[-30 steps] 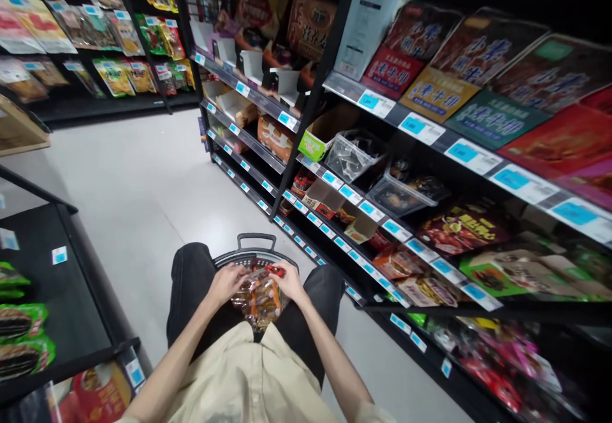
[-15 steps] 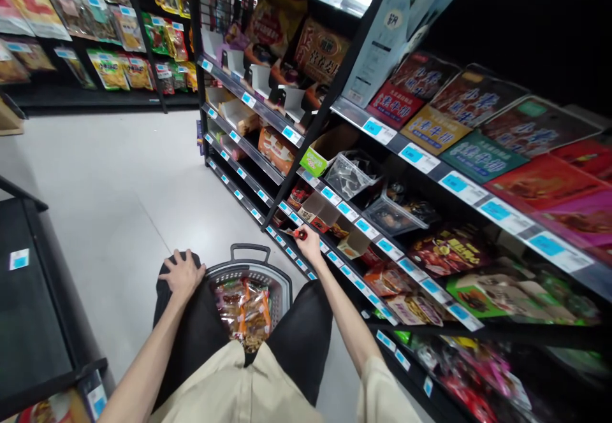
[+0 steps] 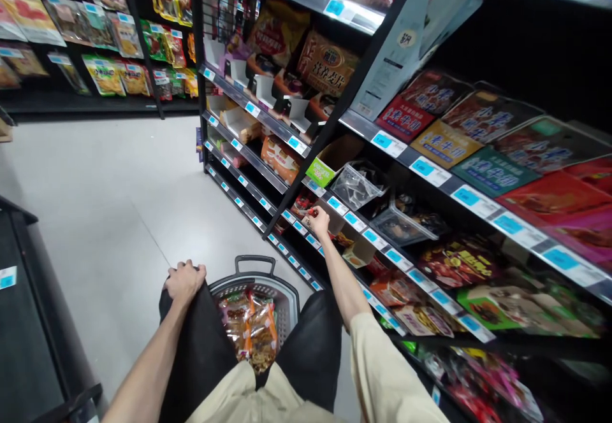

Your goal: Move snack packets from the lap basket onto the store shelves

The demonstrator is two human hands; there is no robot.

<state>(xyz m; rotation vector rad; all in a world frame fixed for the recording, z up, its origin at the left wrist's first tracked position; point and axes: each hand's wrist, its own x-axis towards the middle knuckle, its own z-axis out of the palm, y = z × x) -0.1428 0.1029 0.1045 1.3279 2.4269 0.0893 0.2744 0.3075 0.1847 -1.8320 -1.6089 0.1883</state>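
Observation:
My right hand (image 3: 320,224) reaches out to a low shelf on the right, fingers pinched on a small red packet (image 3: 313,213). Its print is too small to read. The hand is at a small open carton (image 3: 329,216), beside other red packets (image 3: 302,204) on that shelf. My left hand (image 3: 185,281) rests on my left knee, fingers bent over it and holding nothing. Between my legs a grey shopping basket (image 3: 287,302) stands on the floor with its handle up. Clear snack packets with orange strips (image 3: 251,327) lie inside.
Shelves with price labels run along the right, bearing clear plastic bins (image 3: 357,184), flat snack packs (image 3: 444,146) and a green-fronted box (image 3: 482,305). Hanging snack bags (image 3: 105,76) line the back wall. A dark shelf unit (image 3: 29,308) stands at the left over grey floor.
My right hand has moved up and forward with the red packet, from the shelf's edge to the carton. My left hand's fingers have drawn together on the knee. The view has shifted slightly.

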